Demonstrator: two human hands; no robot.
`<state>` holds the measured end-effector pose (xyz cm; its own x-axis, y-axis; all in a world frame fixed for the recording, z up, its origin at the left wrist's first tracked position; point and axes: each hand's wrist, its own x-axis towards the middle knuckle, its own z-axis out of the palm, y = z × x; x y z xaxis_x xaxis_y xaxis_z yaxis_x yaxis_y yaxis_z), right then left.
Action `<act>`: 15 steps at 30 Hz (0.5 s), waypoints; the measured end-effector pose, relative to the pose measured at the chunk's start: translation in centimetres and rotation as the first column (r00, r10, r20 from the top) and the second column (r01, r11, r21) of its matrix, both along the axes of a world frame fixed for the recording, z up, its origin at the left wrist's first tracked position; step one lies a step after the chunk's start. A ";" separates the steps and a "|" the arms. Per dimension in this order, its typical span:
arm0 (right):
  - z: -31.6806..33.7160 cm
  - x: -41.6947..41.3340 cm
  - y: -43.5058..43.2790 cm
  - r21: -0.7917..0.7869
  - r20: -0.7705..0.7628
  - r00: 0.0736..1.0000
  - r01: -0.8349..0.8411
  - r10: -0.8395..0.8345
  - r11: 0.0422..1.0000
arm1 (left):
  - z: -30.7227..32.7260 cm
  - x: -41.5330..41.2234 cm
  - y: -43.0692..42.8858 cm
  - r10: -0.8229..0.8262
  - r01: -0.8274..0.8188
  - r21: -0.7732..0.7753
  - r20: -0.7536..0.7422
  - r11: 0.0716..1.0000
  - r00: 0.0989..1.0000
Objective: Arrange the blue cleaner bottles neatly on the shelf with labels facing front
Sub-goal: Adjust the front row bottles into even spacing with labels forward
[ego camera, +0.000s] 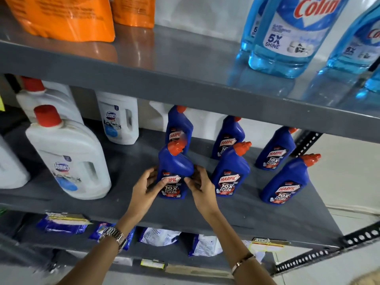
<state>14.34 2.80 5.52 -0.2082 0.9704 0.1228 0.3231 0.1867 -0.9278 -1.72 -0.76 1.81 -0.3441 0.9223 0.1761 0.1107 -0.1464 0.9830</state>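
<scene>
Several blue Harpic bottles with red-orange caps stand on the grey middle shelf (236, 214) in two rows, labels toward me. The front-left bottle (174, 167) stands upright between my hands. My left hand (145, 190) cups its left side and my right hand (198, 187) pinches its right side at label height. To its right stand the front-middle bottle (231, 171) and the front-right bottle (285, 182). Behind them are three more: back-left (178, 124), back-middle (228, 136) and back-right (274, 149).
White Domex jugs (70, 159) with red caps fill the left of the same shelf. The shelf above carries orange packs (67, 17) and pale blue Colin bottles (292, 33). Blue and white pouches (61, 223) lie on the shelf below. A perforated black upright (306, 142) stands at the right.
</scene>
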 end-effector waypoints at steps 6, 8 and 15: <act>-0.3 0.5 -1.5 0.015 0.018 1.000 0.016 -0.017 1.000 | -0.2 -0.1 -1.4 -0.037 0.037 -0.025 0.027 0.999 0.999; -0.2 0.5 -1.5 0.006 0.018 1.000 0.013 -0.013 1.000 | -0.1 -0.1 -1.5 -0.034 0.035 -0.027 0.026 0.999 0.999; 0.1 0.4 -2.0 -0.025 -0.042 0.999 -0.014 0.013 1.000 | 0.2 1.2 -2.3 0.064 -0.067 0.021 0.107 0.998 0.992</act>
